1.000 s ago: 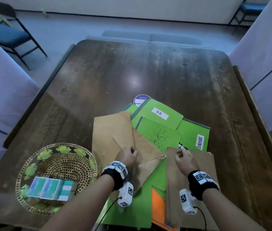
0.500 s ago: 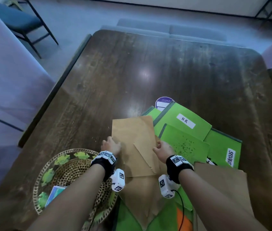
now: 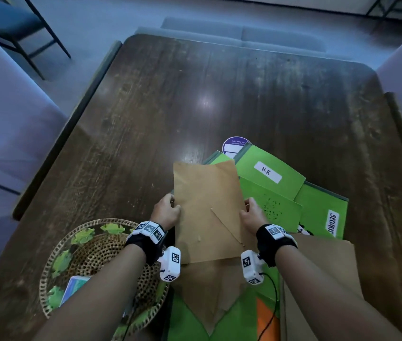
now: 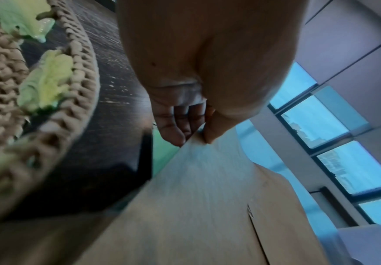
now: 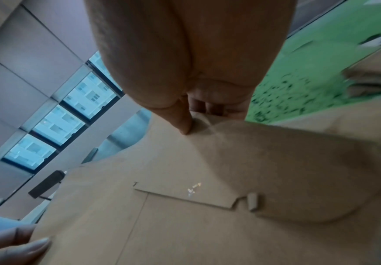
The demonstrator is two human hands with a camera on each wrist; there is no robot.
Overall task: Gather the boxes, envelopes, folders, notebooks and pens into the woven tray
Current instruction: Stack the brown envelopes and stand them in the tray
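A brown paper envelope (image 3: 207,205) is held up off the pile by both hands. My left hand (image 3: 168,211) pinches its left edge, thumb on top and fingers beneath, as the left wrist view shows (image 4: 193,132). My right hand (image 3: 250,212) pinches the right edge (image 5: 189,123). Beneath lie another brown envelope (image 3: 214,286), green folders (image 3: 271,173) labelled "H.R" and "SECURITY", and an orange item (image 3: 266,321). The woven tray (image 3: 72,244) with green leaf decorations sits at the near left, holding a box (image 3: 74,286) partly hidden by my left forearm.
A third brown envelope (image 3: 323,267) lies at the near right under my right forearm. A round purple sticker (image 3: 234,145) peeks out behind the folders. The dark wooden table (image 3: 219,94) is bordered by grey seats; a blue chair (image 3: 10,23) stands far left.
Both hands moved left from the pile's middle and took the envelope by its two side edges, lifting it. The head view shifted left and down toward the tray.
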